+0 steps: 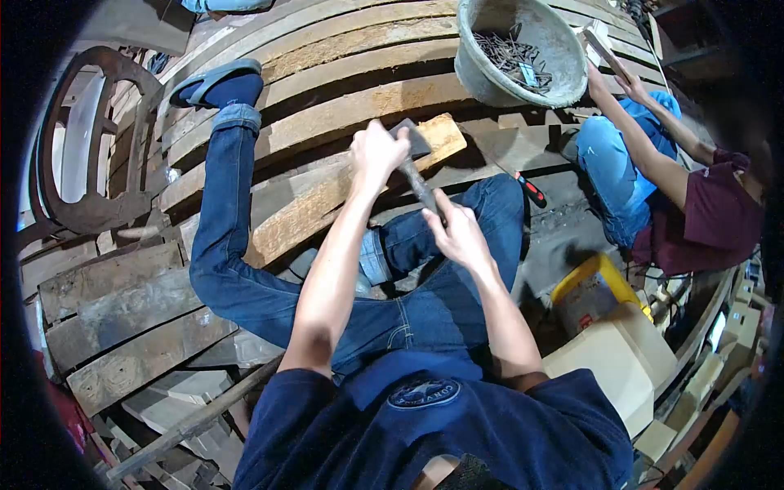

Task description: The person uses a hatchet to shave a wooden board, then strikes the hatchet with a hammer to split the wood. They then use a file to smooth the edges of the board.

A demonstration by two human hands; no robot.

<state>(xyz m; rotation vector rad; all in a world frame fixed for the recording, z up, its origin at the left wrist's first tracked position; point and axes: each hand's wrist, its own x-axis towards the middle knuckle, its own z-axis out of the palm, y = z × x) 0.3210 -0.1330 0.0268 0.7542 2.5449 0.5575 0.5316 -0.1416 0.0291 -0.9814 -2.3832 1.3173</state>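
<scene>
1. While the plank (359, 184) lies across the lap, a hammer (415, 163) is gripped by the closed left hand (377, 151) at its head.
2. Its dark, worn handle is clasped by the closed right hand (457, 233).

left hand (377, 153) fisted, right hand (457, 233) gripping, arms extended

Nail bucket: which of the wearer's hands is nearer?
Left. The left hand is just below-left of the nail bucket; the right hand grips the hammer handle farther down.
</scene>
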